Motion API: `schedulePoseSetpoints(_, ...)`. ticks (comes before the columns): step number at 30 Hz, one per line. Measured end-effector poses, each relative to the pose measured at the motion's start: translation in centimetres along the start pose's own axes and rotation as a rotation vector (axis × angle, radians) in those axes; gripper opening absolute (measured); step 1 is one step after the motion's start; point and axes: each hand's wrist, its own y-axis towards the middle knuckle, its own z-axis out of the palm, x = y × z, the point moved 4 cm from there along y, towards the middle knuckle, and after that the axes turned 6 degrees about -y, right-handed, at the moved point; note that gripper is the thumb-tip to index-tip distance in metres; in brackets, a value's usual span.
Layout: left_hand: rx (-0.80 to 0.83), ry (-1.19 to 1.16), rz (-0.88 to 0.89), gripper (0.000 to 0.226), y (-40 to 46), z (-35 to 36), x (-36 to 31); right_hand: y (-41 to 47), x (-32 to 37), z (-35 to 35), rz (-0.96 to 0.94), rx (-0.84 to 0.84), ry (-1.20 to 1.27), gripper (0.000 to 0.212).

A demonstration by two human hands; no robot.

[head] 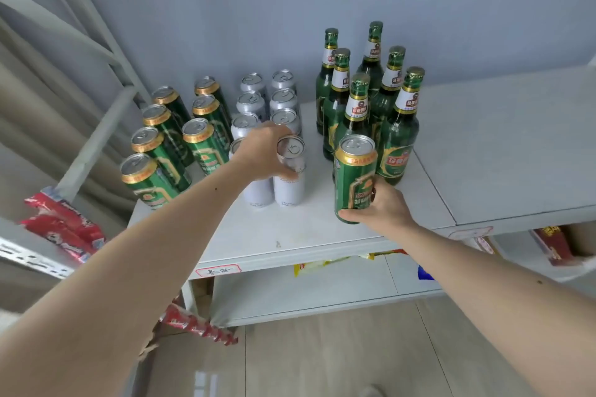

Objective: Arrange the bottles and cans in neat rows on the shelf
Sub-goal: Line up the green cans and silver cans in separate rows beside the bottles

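Note:
On the white shelf, several green cans stand in two rows at the left. Beside them stand two rows of silver cans. Several green glass bottles are grouped to the right. My left hand grips the front silver can near its top, at the front of the right silver row. My right hand holds a green can by its lower part, upright, just in front of the bottles.
The right stretch of the shelf is bare, against a blue-grey wall. Red snack packets lie on a rack at the left. Yellow and red packets sit on the shelf below. A grey frame post runs up at the left.

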Motion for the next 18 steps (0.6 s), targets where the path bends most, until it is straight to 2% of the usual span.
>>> schedulePoseSetpoints(14, 0.043, 0.061, 0.095, 0.062, 1.9, 1.3, 0.9, -0.9, 0.7, 2.2, 0.056, -0.031, 0.018, 0.073)
schedulePoseSetpoints(18, 0.055, 0.088, 0.113, 0.069, 1.9, 1.4, 0.8, -1.0, 0.8, 2.6, 0.061, -0.032, 0.001, 0.073)
